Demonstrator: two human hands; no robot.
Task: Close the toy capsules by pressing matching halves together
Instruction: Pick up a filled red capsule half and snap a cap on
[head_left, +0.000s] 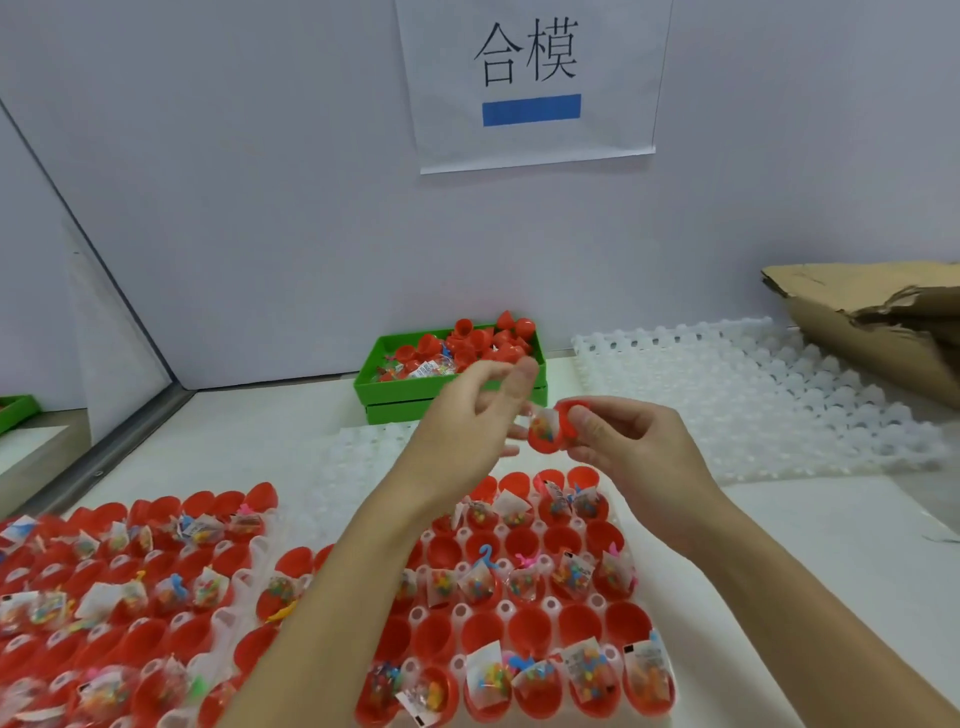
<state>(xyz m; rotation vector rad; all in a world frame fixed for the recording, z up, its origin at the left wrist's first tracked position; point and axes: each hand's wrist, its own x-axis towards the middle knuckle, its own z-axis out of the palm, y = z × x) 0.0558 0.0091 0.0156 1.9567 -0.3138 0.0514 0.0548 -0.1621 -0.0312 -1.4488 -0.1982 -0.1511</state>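
A person's two bare hands meet above a white table (810, 582) covered with trays of red toy capsules. The right hand (631, 457) grips a red capsule half (551, 428) between thumb and curled fingers — a small clear packet of coloured pieces shows in its open mouth, which faces left. The left hand (470, 415) is raised just beside it, thumb and fingers bent toward the capsule; its fingertips are blurred, and whether they pinch anything cannot be told.

Below the hands, a white tray (524, 597) holds rows of open red halves, many with a toy packet sitting inside, some bare. A second filled tray (130, 597) lies to the left, also packed with red halves and packets. Behind the hands a green bin (415, 387) against the wall is heaped with loose red halves (488, 338) and a few packets. Bare white trays (753, 395) are spread at the right, near a torn cardboard box (872, 322) at the frame's edge. On the wall hangs a paper sign (530, 83) with two printed characters above a blue bar
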